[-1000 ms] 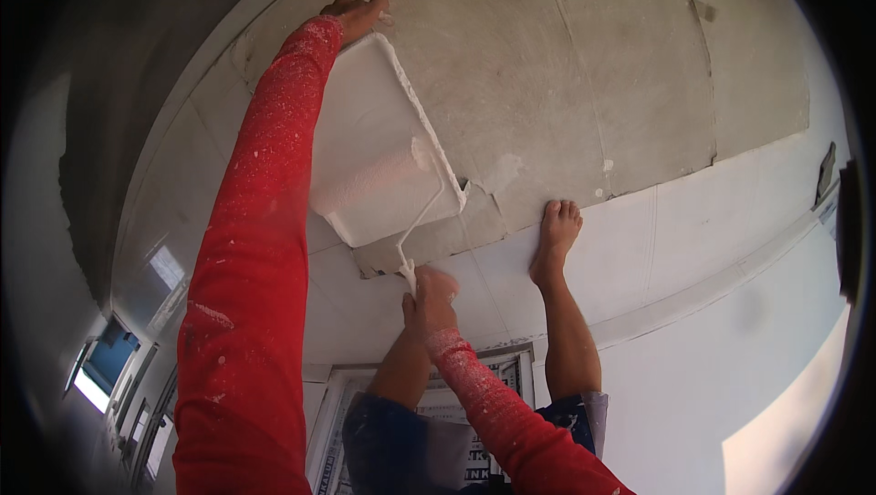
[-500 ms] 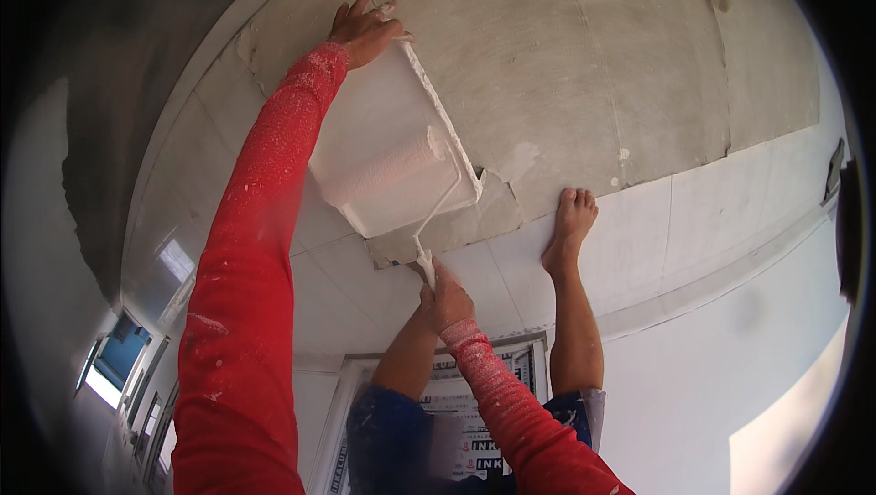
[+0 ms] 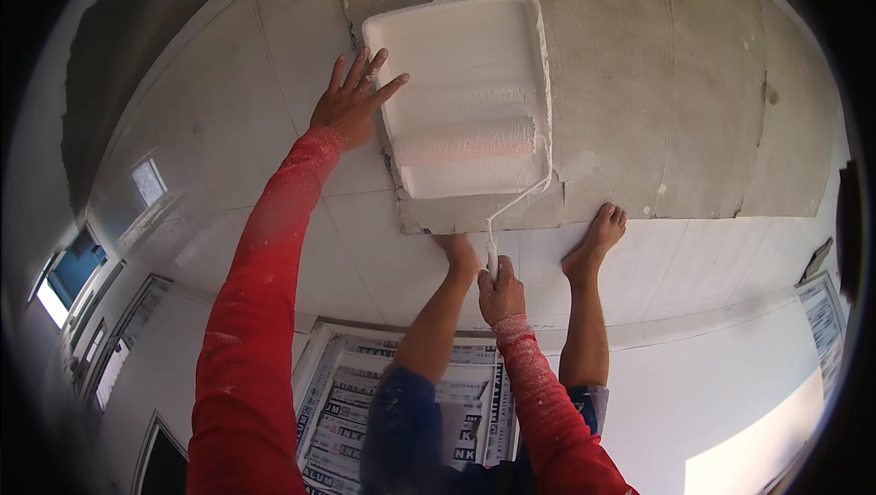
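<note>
A white paint tray lies on a grey-brown floor covering, coated with white paint. In its lower part rests a paint roller, loaded with paint and faintly pink along its sleeve. The wire frame bends out over the tray's near right corner to a paint-smeared handle. My right hand is wrapped around that handle, just short of the tray. My left hand has its fingers spread, the fingertips at the tray's left rim, and it holds nothing. Both red sleeves are speckled with white paint.
The grey-brown sheet spreads over pale floor tiles, its near edge torn. My bare feet stand near that edge. Behind my legs is a frame covered in printed film. A blue-paned window shows at the left.
My left hand has gone from gripping the tray's far edge to lying spread at its left rim. The tray now appears squarer and further right in view. My right hand still holds the roller.
</note>
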A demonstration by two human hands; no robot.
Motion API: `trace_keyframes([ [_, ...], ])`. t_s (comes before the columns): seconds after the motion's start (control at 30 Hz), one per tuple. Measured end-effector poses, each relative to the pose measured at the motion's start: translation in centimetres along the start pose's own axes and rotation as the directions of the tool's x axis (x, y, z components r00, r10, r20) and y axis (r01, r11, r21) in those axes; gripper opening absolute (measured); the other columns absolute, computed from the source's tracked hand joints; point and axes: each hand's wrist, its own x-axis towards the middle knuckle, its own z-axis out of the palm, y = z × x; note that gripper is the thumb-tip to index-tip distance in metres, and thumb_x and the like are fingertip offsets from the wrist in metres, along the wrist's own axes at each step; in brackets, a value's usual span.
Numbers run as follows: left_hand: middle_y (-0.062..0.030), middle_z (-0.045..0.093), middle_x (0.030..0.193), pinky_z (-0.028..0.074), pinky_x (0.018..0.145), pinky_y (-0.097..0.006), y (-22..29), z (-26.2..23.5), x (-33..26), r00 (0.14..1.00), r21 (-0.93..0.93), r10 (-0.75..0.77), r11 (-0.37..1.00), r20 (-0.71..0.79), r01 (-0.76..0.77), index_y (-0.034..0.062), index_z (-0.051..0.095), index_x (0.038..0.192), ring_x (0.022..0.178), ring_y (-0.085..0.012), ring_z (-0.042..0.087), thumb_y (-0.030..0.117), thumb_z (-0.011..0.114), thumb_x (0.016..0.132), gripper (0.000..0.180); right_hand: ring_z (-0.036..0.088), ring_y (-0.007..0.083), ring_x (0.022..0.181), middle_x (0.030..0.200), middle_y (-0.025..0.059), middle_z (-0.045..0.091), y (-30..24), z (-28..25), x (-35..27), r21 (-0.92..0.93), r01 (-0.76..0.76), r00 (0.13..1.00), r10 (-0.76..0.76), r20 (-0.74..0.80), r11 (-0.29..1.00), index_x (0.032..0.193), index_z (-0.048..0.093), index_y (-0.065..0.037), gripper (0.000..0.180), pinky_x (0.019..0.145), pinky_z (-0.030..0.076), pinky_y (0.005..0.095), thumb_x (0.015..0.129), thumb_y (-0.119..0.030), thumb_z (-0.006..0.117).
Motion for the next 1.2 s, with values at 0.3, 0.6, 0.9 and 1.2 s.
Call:
trace_keyframes([
  [0.3, 0.0014, 0.005, 0.172, 0.002, 0.128, -0.052, -2.4, 3.2, -1.7, 0.995, 0.043, -0.091, 0.995, -0.035, 0.092, 0.0432, 0.023, 0.159, 0.158, -0.0261, 0.002, -0.005, 0.054, 0.088, 0.091, 0.065, 0.0527, 0.079, 0.085, 0.0314, 0.067, 0.6, 1.0, -1.4, -0.043, 0.055, 0.996, -0.058, -0.067, 0.998, 0.125, 0.047, 0.002, 0.039, 0.07, 0.051, 0.0588, 0.096, -0.021, 0.058],
  [0.6, -0.025, 0.009, 0.167, 0.016, 0.12, -0.064, 9.5, 10.4, -19.4, 0.963, -0.638, -0.267, 0.738, 0.023, 0.22, 0.0286, 0.038, 0.156, 0.15, -0.0508, 0.013, 0.027, 0.072, 0.086, 0.078, 0.063, 0.0527, 0.09, 0.094, 0.0299, 0.067, -9.8, -2.1, 3.8, -0.066, 0.109, 0.984, -0.117, -0.137, 0.992, 0.109, 0.05, -0.001, 0.026, 0.077, 0.05, 0.0574, 0.096, -0.022, 0.059],
  [0.9, -0.0334, 0.036, 0.154, 0.029, 0.117, -0.053, 18.4, 1.5, -42.7, 0.948, -0.956, -0.199, 0.108, 0.249, 0.273, 0.0003, 0.046, 0.148, 0.144, -0.0473, 0.036, 0.043, 0.059, 0.097, 0.068, 0.067, 0.0482, 0.084, 0.088, 0.0287, 0.067, -5.3, -2.0, -2.5, -0.139, -0.043, 0.996, 0.032, -0.08, 0.989, 0.103, 0.051, 0.0, 0.025, 0.072, 0.053, 0.0542, 0.094, -0.022, 0.058],
  [1.2, -0.0287, 0.06, 0.131, 0.042, 0.107, -0.052, 22.3, 0.2, -41.6, 0.949, -0.941, -0.265, 0.242, 0.168, 0.235, -0.0004, 0.054, 0.138, 0.126, -0.0455, 0.054, 0.03, 0.068, 0.088, 0.061, 0.071, 0.0454, 0.076, 0.094, 0.034, 0.067, -17.7, -6.2, 5.1, -0.001, -0.22, 0.973, 0.22, 0.07, 0.975, 0.107, 0.05, 0.006, 0.032, 0.065, 0.058, 0.0517, 0.095, -0.023, 0.052],
])
